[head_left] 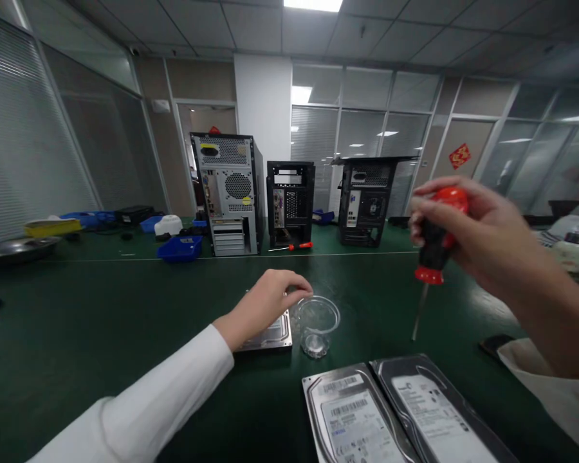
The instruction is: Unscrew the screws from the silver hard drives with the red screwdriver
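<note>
My right hand (pixel 456 225) is raised at the right, closed around the red and black handle of a screwdriver (pixel 433 257), its shaft pointing down. My left hand (pixel 273 302) has thumb and fingertips pinched together at the rim of a clear plastic cup (pixel 317 325); whatever is between them is too small to make out. Beneath that hand lies a hard drive (pixel 277 335), partly hidden by it. Closer to me, a silver hard drive (pixel 354 415) and a darker hard drive (pixel 439 411) lie side by side, labels up.
Three computer cases, a tall one (pixel 226 193), a small black one (pixel 291 199) and another black one (pixel 367 199), stand at the back. Before the middle case lies a second screwdriver (pixel 299 246). Blue bins (pixel 179 249) and a metal bowl (pixel 17 249) sit at the left.
</note>
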Tool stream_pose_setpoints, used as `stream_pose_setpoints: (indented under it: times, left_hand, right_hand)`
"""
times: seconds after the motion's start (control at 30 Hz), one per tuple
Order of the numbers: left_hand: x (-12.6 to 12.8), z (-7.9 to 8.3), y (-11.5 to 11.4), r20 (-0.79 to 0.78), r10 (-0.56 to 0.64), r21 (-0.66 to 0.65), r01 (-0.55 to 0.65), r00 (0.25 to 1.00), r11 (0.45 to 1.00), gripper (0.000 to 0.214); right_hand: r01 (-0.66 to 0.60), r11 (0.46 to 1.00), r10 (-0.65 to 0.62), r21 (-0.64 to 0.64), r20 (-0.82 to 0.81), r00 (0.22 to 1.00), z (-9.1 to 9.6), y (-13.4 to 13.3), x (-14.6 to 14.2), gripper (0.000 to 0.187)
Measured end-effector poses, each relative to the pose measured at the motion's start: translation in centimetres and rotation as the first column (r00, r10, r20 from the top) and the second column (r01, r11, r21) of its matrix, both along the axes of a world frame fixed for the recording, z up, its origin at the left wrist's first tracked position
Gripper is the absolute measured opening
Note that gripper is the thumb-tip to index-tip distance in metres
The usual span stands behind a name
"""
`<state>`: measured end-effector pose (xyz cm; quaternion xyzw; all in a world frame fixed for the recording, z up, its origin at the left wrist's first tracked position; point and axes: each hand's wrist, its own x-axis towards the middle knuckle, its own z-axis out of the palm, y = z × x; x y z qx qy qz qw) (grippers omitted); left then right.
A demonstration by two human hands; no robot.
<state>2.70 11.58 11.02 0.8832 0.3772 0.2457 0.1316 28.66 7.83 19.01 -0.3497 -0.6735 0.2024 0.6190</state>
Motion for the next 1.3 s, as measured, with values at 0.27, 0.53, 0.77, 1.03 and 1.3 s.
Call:
stream_pose_setpoints:
  times: [0.27,0.53,0.77,1.03,1.3]
  left_hand:
    - [1.1,1.1,1.4,-0.347,-0.146,-0.013,0.151,0.926,0.988,0.011]
    - [3.7,1.3,2.5,-0.486,-0.106,0.029,0.138,0.868,0.99,0.007]
    - [5.1,0.9,4.3,-0.626,-0.046,-0.001,0.058,0.778,0.998,0.009]
    - [4.6,0.7,4.8,-0.582,-0.062,-0.054,0.037,0.811,0.998,0.01]
    - [0.6,1.2,4.5,-0.279,-0.192,-0.286,0.109,0.941,0.952,0.026]
  right_hand:
    - [0.278,0.917,0.157,-0.287,0.899,0.409,-7.4,3.0,0.6,0.016]
    - [0.293,0.891,0.314,-0.347,0.937,0.155,-12.7,6.6,0.1,0.023]
    - [0.165,0.908,0.366,-0.386,0.92,0.139,-12.6,6.3,-0.7,0.026]
    - [0.131,0.958,0.217,-0.255,0.944,0.247,-10.7,4.1,-1.7,0.027]
    - [-0.032,0.921,0.388,-0.389,0.903,0.184,-3.9,3.5,-7.0,0.025]
